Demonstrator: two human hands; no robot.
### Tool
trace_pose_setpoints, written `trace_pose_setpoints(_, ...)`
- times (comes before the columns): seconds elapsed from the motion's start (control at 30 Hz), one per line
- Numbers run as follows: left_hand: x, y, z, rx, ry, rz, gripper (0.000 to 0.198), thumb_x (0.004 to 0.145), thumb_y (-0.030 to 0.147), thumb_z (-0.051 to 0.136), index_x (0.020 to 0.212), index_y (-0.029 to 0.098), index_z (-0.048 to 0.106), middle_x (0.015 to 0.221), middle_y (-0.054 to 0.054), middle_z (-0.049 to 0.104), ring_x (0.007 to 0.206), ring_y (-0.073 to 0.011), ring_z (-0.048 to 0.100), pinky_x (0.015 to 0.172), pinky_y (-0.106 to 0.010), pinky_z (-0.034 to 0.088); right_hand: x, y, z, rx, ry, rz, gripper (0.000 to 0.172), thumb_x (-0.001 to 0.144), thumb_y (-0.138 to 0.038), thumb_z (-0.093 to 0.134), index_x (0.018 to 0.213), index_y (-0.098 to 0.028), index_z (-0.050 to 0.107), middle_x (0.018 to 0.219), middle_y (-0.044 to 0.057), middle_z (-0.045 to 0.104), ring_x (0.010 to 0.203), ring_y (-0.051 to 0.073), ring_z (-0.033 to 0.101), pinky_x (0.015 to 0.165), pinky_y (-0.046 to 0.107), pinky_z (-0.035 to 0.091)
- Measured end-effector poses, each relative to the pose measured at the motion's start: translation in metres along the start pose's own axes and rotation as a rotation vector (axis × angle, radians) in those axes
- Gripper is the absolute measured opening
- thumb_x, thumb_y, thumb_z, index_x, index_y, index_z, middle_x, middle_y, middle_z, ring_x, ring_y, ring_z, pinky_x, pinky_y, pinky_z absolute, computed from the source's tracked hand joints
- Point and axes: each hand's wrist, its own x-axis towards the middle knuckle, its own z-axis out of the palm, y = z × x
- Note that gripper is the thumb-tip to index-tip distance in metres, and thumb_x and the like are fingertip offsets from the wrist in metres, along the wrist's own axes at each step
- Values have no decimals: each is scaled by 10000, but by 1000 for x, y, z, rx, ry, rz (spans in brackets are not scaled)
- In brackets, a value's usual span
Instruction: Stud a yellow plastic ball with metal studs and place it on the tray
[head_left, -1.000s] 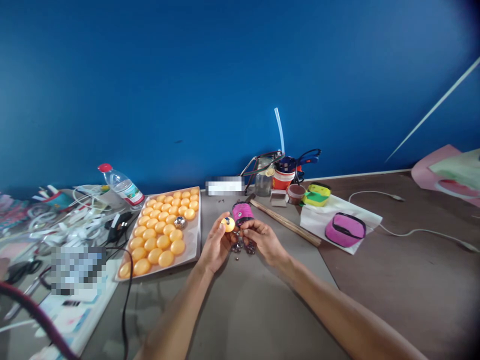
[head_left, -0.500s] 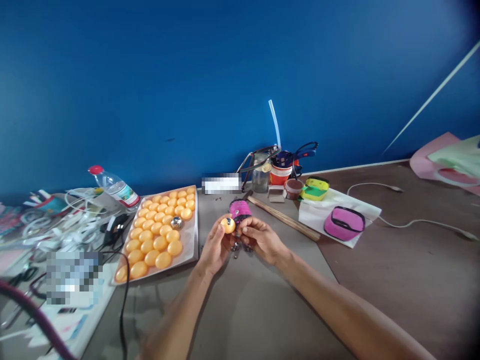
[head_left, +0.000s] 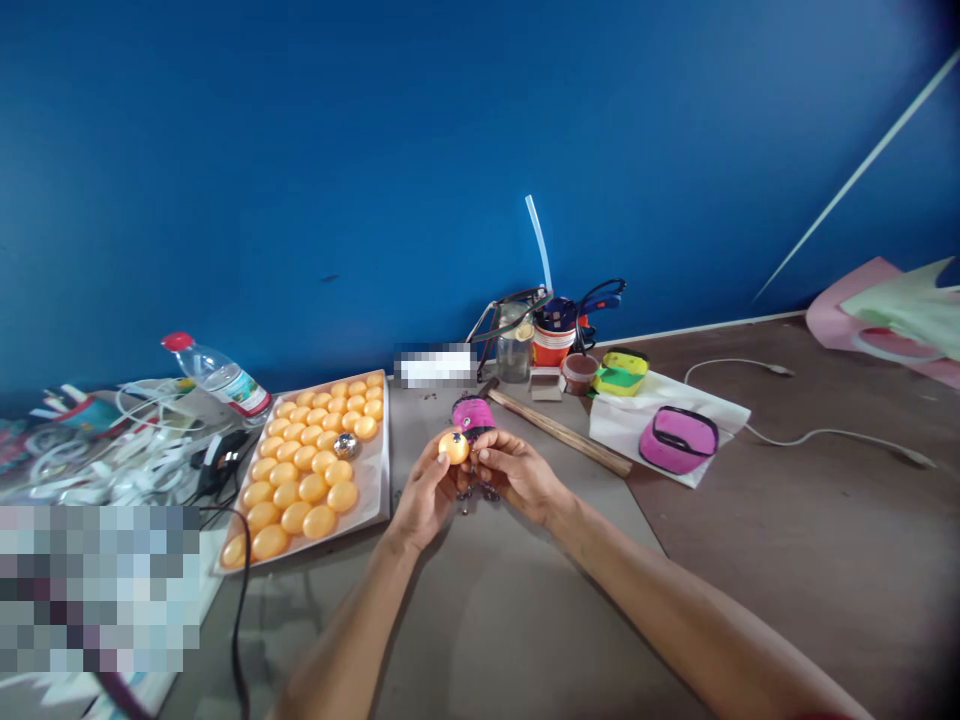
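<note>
My left hand is closed around an orange ball, gripping it between thumb and fingers. A small dark mark or piece shows on the ball's upper side. Close against the ball's right, my right hand has its thumb and fingers pinched together; what they hold, if anything, is too small to make out. Just beyond both hands lies a pink pouch-like item with black edging, partly covered by the fingers. Small shiny metal bits lie on the table beneath the hands.
To the left, a white-edged tray holds several orange balls and one silver ball. A wooden-handled hammer lies to the right, near a pink-and-black item on white paper. A bottle and tangled cables are far left.
The ball has turned slightly in my left hand, so its dark mark shows more clearly. Both hands stay together at the ball. The whole view has shifted a little.
</note>
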Motion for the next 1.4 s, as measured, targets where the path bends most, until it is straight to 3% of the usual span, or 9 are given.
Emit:
trace_pose_setpoints(0.8,-1,-8,-5,110,-9,33,400,741,301,670,1116,202,571,887,-40,614,724,-131,549,614,-234,419,0,-2,3,-12,-5,19,211,582,-278,783,667,-171,622,564,-27,588,513,88,498,543,233,409)
trace_pose_setpoints(1.1,-1,-7,-6,133,-31,40,407,756,306,652,1134,188,558,852,-39,604,654,-113,528,585,-231,398,0,-3,3,-20,-40,36,214,592,-299,775,646,-171,612,537,-29,565,499,97,504,543,248,421)
trace_pose_setpoints(1.4,-2,-6,-5,144,3,47,404,742,306,667,1122,203,576,895,-40,614,679,-116,523,603,-231,411,0,-3,3,-57,6,32,225,578,-306,783,629,-167,613,525,-36,543,481,79,479,499,216,373)
